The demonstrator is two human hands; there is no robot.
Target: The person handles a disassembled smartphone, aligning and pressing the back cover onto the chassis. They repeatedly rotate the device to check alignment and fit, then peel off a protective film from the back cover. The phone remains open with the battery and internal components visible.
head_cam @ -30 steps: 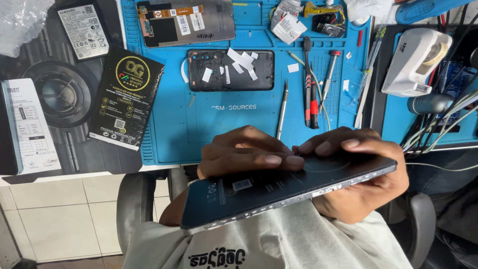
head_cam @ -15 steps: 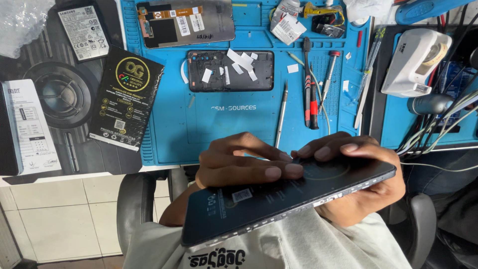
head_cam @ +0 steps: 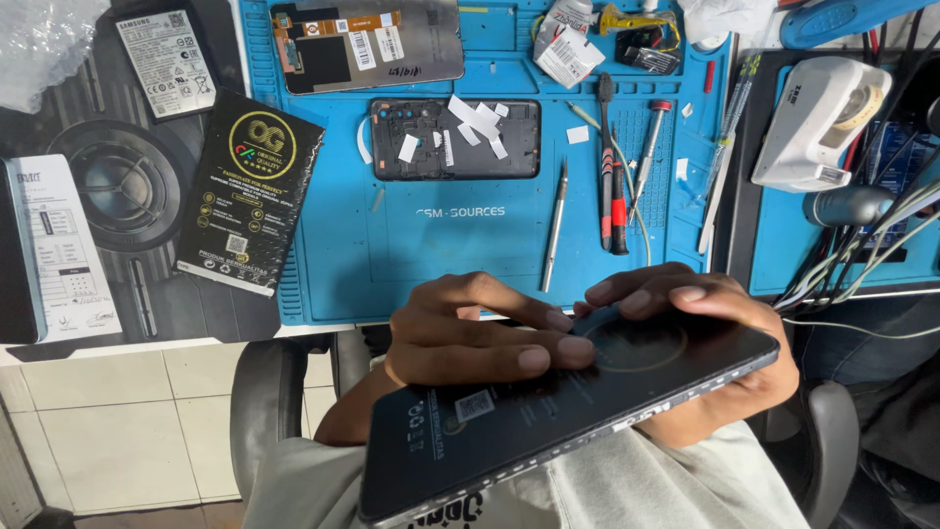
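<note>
A dark phone screen panel point(head_cam: 529, 421) with a small sticker on it is held tilted above my lap, below the table edge. My right hand point(head_cam: 715, 333) grips its right end from beneath, fingers curled over the top edge. My left hand point(head_cam: 470, 328) rests on the panel's face, its fingertips pressing near the middle. On the blue work mat point(head_cam: 470, 245) lies an opened black phone frame point(head_cam: 455, 137) with white tape strips on it, and another screen part point(head_cam: 367, 39) lies behind it.
Tweezers point(head_cam: 555, 225), screwdrivers point(head_cam: 612, 167) and a red-handled tool lie on the mat's right. A black printed packet point(head_cam: 250, 191), a battery point(head_cam: 168, 61) and a white leaflet point(head_cam: 59, 250) lie left. A white tape dispenser point(head_cam: 822, 122) and cables stand right. Chair armrests flank my lap.
The panel has dropped slightly and tilted more steeply toward me. My left fingers have slid a little further right across its face.
</note>
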